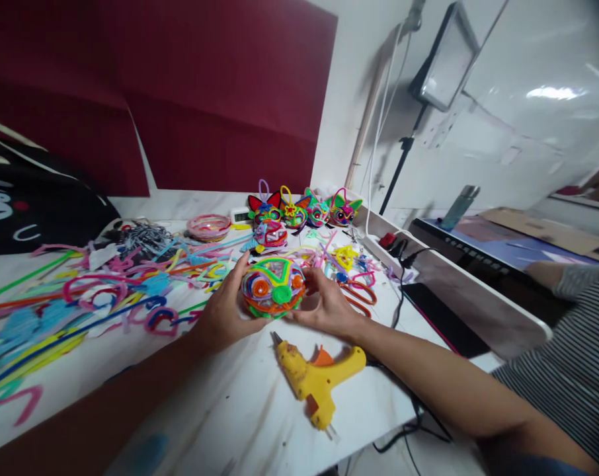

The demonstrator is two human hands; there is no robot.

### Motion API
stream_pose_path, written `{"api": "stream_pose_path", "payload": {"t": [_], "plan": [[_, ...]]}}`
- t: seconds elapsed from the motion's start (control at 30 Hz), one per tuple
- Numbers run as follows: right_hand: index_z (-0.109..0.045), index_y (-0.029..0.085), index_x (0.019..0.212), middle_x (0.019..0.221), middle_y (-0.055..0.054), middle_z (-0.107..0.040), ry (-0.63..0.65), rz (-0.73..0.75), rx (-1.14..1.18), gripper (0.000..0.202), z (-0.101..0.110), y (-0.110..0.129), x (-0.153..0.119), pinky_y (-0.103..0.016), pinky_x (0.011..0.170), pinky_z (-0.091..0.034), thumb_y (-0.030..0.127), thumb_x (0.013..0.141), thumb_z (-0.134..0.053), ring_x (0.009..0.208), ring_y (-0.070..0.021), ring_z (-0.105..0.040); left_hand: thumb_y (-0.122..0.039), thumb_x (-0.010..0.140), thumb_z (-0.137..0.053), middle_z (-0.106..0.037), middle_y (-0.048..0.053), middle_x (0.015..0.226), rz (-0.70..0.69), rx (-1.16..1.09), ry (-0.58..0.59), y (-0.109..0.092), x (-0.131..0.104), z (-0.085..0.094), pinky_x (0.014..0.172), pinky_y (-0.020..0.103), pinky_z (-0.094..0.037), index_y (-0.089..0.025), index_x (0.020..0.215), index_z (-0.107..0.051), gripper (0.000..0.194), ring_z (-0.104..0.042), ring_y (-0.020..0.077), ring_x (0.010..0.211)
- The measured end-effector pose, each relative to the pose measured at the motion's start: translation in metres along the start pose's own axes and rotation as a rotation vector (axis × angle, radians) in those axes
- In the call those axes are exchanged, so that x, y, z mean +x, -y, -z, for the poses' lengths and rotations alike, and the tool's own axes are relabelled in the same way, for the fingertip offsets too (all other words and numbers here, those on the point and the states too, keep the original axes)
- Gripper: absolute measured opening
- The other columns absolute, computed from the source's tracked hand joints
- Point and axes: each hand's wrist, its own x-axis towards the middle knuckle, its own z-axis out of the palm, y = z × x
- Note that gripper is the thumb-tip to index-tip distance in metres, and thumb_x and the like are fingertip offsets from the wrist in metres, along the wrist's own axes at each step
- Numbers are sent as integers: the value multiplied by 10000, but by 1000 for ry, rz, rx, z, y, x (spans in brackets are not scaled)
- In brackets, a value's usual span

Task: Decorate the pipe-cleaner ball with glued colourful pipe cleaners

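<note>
At the near side of the table (215, 416), a glue gun (312, 379) is laid between the forearms, its nozzle aimed away and a little to the left, its tip just short of the ball. Just beyond the nozzle, the ball (274, 287), a wire-stem face with orange eyes and a green nose, is held between both hands, its longer axis set crosswise from palm to palm. Its left side is cupped by the left hand (227, 307) and its right side by the right hand (329, 305), fingers curled and thumbs brought in low, so neither hand can be called nearer to it; the glue gun is lain closer to the right forearm. Whether the ball is lifted clear of the table cannot be told. To the left, loose pipe cleaners (59, 347) are spread in many colours, and beyond the right hand a yellow coil (346, 256) is seen. Farther back, a pink bowl (209, 228) is placed near the wall; its contents cannot be made out. Beside it a timer (240, 216) is stood, then four eared heads (319, 210) are lined up. At far right, a bottle (459, 210) is set on another desk, its filling unclear, near a co-worker's striped sleeve (584, 281).
</note>
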Motion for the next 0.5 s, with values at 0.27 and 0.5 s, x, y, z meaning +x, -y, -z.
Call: {"api": "stream_pose_path", "payload": {"t": [0.27,0.5], "plan": [[-505,246,1209,1117,-63,-712,-19,21,-2,664,-3,-6,1,-419,880,-577,426,682,-867,995,-261,-704,-462,682,-841,-550,167,1480,21,-1,16,-8,2,4,1073,459,-529,-240,1637,-162,1192,-635,355,1269],[-495,243,1229,1128,-71,-702,-3,30,-34,686,-2,-9,1,-417,850,-584,477,696,-858,979,-256,-692,-471,682,-835,-572,165,1452,-3,24,0,-4,2,2,1053,481,-539,-248,1636,-150,1196,-649,363,1248]]}}
